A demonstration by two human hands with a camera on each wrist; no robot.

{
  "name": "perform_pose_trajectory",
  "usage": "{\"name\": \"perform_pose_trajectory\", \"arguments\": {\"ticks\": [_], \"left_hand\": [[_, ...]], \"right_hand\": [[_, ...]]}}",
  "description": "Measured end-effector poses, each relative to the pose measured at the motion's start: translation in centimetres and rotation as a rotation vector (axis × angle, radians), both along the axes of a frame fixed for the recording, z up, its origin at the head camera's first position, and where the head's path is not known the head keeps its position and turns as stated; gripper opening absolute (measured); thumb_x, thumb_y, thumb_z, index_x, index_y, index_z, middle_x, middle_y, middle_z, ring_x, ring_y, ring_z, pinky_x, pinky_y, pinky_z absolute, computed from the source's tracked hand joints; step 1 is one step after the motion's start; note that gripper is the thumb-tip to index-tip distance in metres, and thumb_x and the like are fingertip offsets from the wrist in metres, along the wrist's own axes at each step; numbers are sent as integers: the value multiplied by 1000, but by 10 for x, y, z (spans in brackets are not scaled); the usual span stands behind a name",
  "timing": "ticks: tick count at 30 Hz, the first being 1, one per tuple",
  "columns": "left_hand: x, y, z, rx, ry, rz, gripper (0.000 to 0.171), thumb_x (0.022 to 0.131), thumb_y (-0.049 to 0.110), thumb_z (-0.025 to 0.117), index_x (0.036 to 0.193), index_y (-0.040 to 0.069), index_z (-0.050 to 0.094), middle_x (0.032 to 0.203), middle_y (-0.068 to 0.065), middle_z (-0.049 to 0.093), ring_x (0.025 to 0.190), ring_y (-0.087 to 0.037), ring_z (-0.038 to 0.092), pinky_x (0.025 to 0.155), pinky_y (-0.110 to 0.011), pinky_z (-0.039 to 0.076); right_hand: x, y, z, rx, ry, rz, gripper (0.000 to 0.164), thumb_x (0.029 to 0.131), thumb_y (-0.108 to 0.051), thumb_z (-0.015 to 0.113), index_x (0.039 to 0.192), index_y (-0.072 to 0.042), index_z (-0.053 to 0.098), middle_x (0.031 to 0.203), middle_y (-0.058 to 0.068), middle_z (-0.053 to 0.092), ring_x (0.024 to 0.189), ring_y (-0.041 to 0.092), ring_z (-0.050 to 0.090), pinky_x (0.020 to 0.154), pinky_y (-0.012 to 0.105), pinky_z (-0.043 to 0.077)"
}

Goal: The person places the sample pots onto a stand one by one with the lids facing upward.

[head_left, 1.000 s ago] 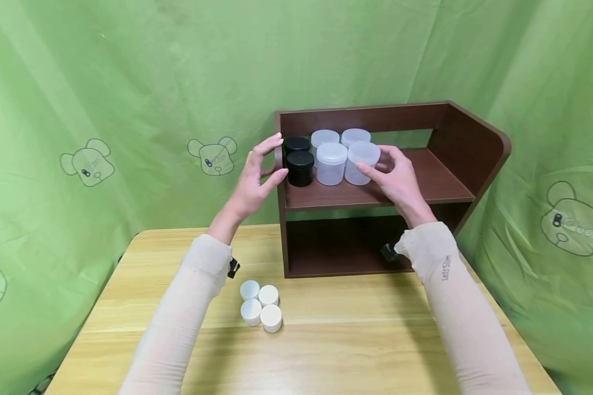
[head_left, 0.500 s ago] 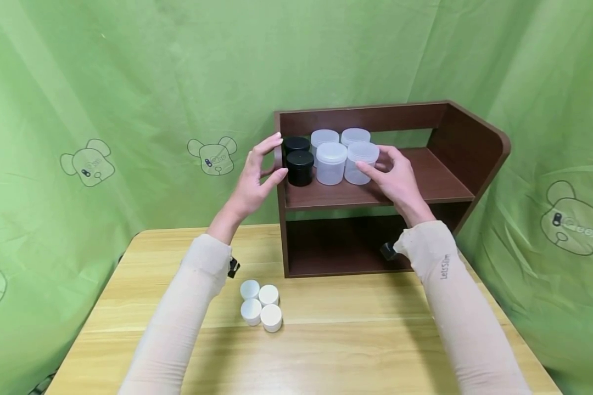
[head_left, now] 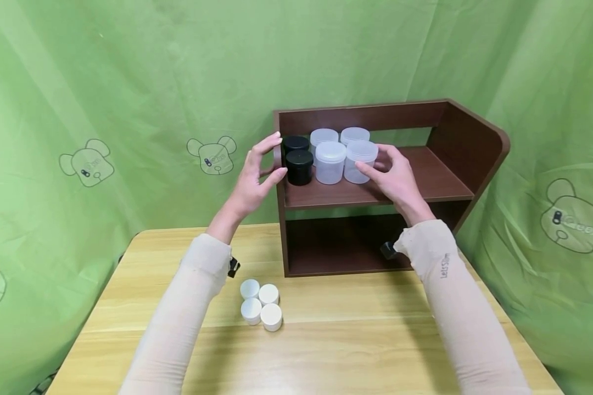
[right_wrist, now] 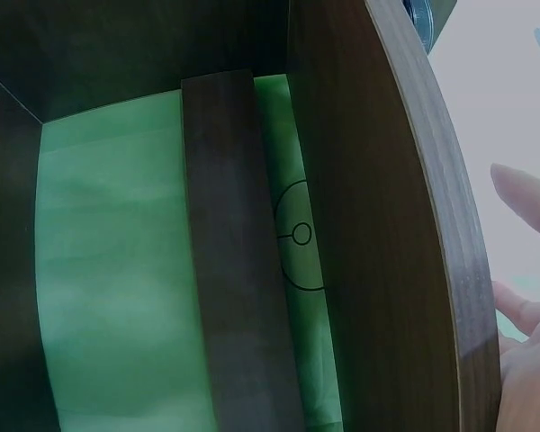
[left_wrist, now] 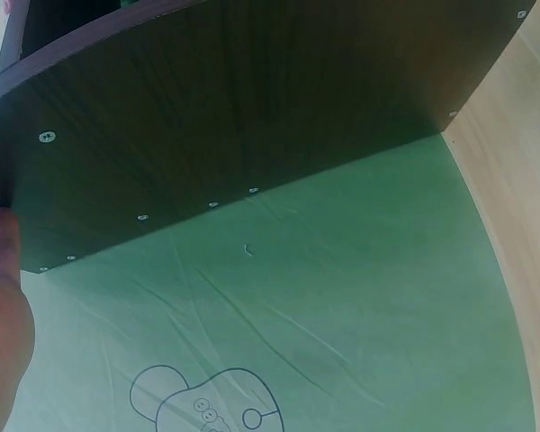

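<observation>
On the upper board of a dark brown two-tier shelf (head_left: pixel 425 189) stand two black lidded jars, a front one (head_left: pixel 299 171) and a rear one (head_left: pixel 296 145). Right of them are translucent plastic jars in two rows. My right hand (head_left: pixel 397 174) grips the front right translucent jar (head_left: pixel 359 171), thumb across its front and fingers at its right side. Next to it stands another frosted jar (head_left: pixel 329 167). At the shelf's left side panel (head_left: pixel 281 230) is my left hand (head_left: pixel 249 184), a fingertip touching the outer face in the left wrist view. Its thumb lies near the front black jar.
Several small white lidded jars (head_left: pixel 270 317) stand grouped on the wooden table (head_left: pixel 351 345), below the shelf's left corner. The lower compartment (head_left: pixel 341 247) is dark. A green curtain (head_left: pixel 153 66) with printed bear heads hangs behind and at both sides.
The front right translucent jar has shifted very slightly to the left with my right hand's fingers on it. My left hand stays in place.
</observation>
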State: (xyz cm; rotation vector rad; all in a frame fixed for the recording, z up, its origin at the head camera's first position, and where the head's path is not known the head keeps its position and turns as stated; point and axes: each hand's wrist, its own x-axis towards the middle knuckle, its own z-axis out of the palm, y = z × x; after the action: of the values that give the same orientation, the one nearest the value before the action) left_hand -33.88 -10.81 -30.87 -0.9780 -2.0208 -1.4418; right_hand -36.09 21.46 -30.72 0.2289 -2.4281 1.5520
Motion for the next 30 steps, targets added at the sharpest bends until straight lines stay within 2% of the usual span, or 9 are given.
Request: {"name": "perform_pose_trajectory", "arguments": {"ticks": [3, 6, 9, 11, 15, 17, 23, 27, 30], "left_hand": [[-13, -1, -8, -6, 5, 9, 57, 98, 5, 63, 150, 9, 40, 167, -9, 34, 150, -26, 33, 108, -56, 53], [-18, -2, -10, -10, 11, 12, 59, 98, 7, 64, 151, 13, 41, 167, -4, 34, 150, -22, 33, 107, -52, 55], [-17, -2, -10, -6, 16, 6, 58, 98, 8, 64, 151, 13, 41, 167, -4, 35, 150, -23, 34, 107, -52, 55], [-12, -2, -7, -4, 16, 3, 57, 98, 6, 63, 150, 9, 40, 167, -8, 34, 150, -26, 34, 107, -56, 54], [-3, 0, -2, 2, 11, -5, 55, 98, 3, 61, 149, 2, 39, 166, -17, 33, 149, -33, 35, 107, -59, 53], [-2, 1, -2, 1, 12, -7, 56, 98, 3, 61, 149, 2, 39, 166, -17, 33, 149, -34, 35, 107, -58, 53], [-14, -2, -10, -8, 19, 4, 58, 98, 9, 63, 151, 12, 40, 167, -4, 34, 150, -24, 35, 107, -52, 55], [-18, -4, -11, -15, 28, 5, 58, 99, 15, 64, 152, 18, 41, 167, 3, 34, 150, -18, 35, 107, -48, 56], [-17, -4, -11, -20, 31, 9, 57, 99, 17, 63, 152, 19, 41, 167, 4, 34, 149, -16, 35, 106, -47, 56]], "right_hand": [[1, 1, 1, 2, 0, -3, 76, 90, -47, 78, 152, -16, 46, 145, 11, 56, 134, 27, 55, 113, 42, 49], [2, 1, 1, 5, 8, -8, 77, 90, -46, 78, 153, -16, 45, 145, 11, 55, 133, 27, 55, 112, 41, 50], [2, 2, 0, -4, 20, -10, 77, 91, -44, 78, 153, -16, 44, 145, 11, 55, 133, 27, 55, 113, 42, 50], [2, 2, 0, -16, 44, -16, 77, 91, -41, 79, 154, -15, 43, 144, 13, 54, 132, 28, 55, 115, 43, 49], [6, 1, -2, -43, 134, -59, 75, 90, -34, 81, 154, -17, 45, 140, 14, 55, 128, 29, 56, 116, 41, 47], [10, 1, -4, -56, 205, -94, 71, 89, -32, 82, 151, -18, 49, 136, 13, 58, 124, 27, 57, 112, 38, 48], [31, -5, -6, -90, 408, -143, 57, 89, -24, 82, 141, -17, 60, 127, 9, 63, 120, 17, 55, 101, 23, 45], [49, -15, -9, -110, 495, -105, 46, 91, -16, 80, 135, -12, 66, 121, 7, 66, 113, 19, 58, 97, 21, 46], [69, -28, -10, -138, 556, -43, 39, 91, -3, 76, 129, -1, 68, 115, 12, 67, 103, 14, 62, 93, 23, 52]]}}
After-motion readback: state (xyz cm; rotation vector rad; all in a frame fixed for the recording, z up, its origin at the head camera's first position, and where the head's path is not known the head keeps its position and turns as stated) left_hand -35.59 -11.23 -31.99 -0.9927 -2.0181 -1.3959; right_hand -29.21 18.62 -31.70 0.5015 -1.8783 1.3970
